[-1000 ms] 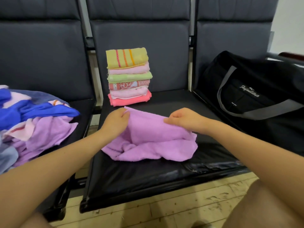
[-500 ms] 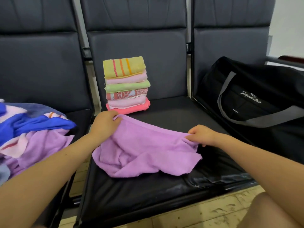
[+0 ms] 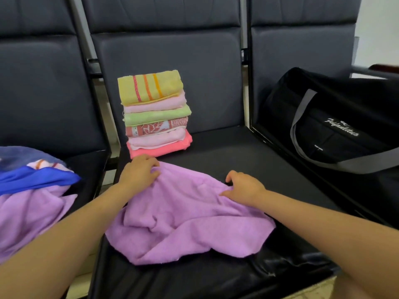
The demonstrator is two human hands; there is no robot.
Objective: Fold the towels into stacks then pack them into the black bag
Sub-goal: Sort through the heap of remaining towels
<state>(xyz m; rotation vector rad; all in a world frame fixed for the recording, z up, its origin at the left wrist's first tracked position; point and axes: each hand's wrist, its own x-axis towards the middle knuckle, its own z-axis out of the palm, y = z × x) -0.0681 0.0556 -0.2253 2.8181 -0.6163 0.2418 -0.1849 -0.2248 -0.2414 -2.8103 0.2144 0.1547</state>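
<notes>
Lilac towel [image 3: 190, 221]; black bag [image 3: 336, 130]; top towel [image 3: 151, 86] yellow, 3 stripes.

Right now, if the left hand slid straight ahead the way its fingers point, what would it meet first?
Probably the pink towel at the bottom of the folded stack, just beyond the left hand; depth is uncertain.

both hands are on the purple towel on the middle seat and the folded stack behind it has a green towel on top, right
Not quite. In the head view the folded towel stack's top piece is the yellow towel with pink and orange stripes; the green towel lies third down. Left hand and right hand do hold the crumpled purple towel.
</notes>
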